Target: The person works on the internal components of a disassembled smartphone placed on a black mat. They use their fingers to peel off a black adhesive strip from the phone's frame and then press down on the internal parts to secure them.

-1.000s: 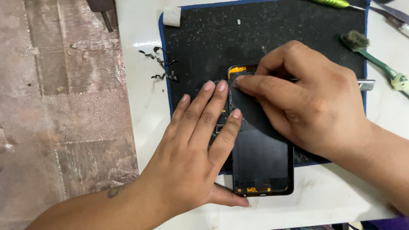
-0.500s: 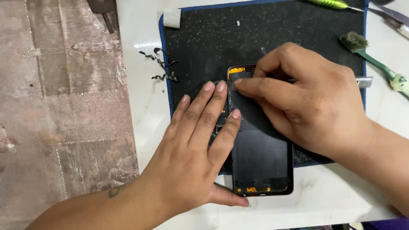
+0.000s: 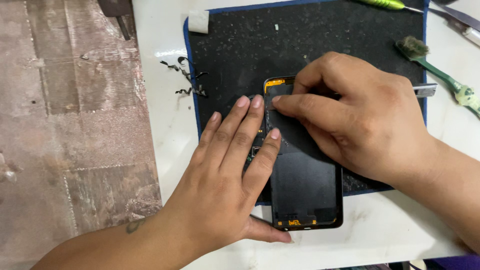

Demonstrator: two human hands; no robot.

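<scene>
The left hand (image 3: pixel 225 185) lies flat at lower centre, fingers spread and pressed along the left edge of the phone (image 3: pixel 306 192), thumb against its bottom corner. The phone lies open-backed at centre frame, partly on the black mat (image 3: pixel 240 55), its lower end on the white table (image 3: pixel 160 130). The right hand (image 3: pixel 360 120) covers the phone's upper end, fingers curled, forefinger pressed down; what it pinches cannot be told. A green brush (image 3: pixel 435 67) lies at upper right.

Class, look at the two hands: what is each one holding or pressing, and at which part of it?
The left hand presses flat on the opened phone's left edge. The right hand pinches a thin dark tool near the phone's top; its exact grip is hidden.
</scene>
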